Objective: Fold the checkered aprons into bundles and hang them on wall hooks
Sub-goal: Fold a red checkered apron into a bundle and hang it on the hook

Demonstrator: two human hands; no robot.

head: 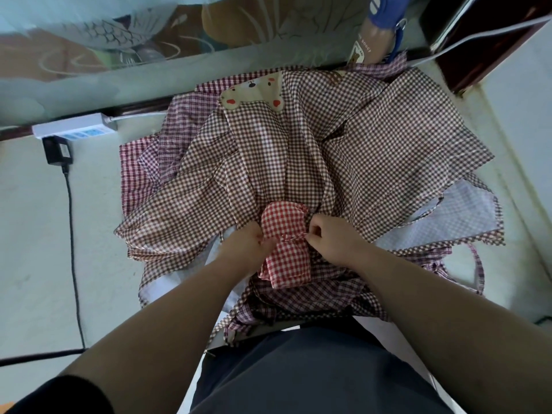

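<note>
A red-and-white checkered apron [283,249] is rolled into a compact bundle at the near edge of the pile. A thin strap crosses its middle. My left hand [249,243] pinches the strap and bundle on the left side. My right hand [331,239] pinches the strap on the right side. Beneath the bundle lies a heap of loose brown-and-white checkered aprons [298,162], one with a cream bear patch [257,94]. Purple-checked aprons [155,162] stick out on the left. No wall hooks are in view.
A white power strip [74,128] with a black adapter [58,152] and cable [73,249] lies on the pale surface to the left. A patterned frosted glass panel [149,40] runs along the back. A blue item and a bear-print bag [379,31] hang at the upper right.
</note>
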